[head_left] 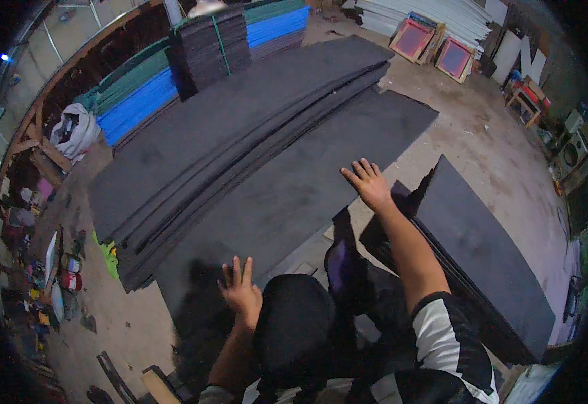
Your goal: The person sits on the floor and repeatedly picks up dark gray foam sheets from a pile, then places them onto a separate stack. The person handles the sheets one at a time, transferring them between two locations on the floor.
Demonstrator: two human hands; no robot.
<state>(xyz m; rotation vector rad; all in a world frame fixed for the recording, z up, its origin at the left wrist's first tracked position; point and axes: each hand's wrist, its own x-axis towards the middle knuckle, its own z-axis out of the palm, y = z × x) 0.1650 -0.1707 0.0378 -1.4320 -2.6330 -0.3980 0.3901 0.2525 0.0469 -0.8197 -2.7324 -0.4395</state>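
A long dark grey sheet [287, 182] lies flat in front of me, its far edge along a stack of similar sheets [233, 101]. My right hand [368, 183] rests on or just over the sheet's near edge with fingers spread. Lower and to the left, my left hand [241, 289] is over the same sheet, fingers stretched out and apart. Neither hand holds anything. Whether the palms press on the surface cannot be told. My bent knee [295, 313] in dark cloth shows between the two arms.
Another stack of dark sheets [486, 249] stands at my right. Blue sheets [139, 104] and green ones are piled at the back left, by a white sack [75, 131]. Framed panels [454, 59] lean at the far right. Paint cans [71, 281] and clutter line the left.
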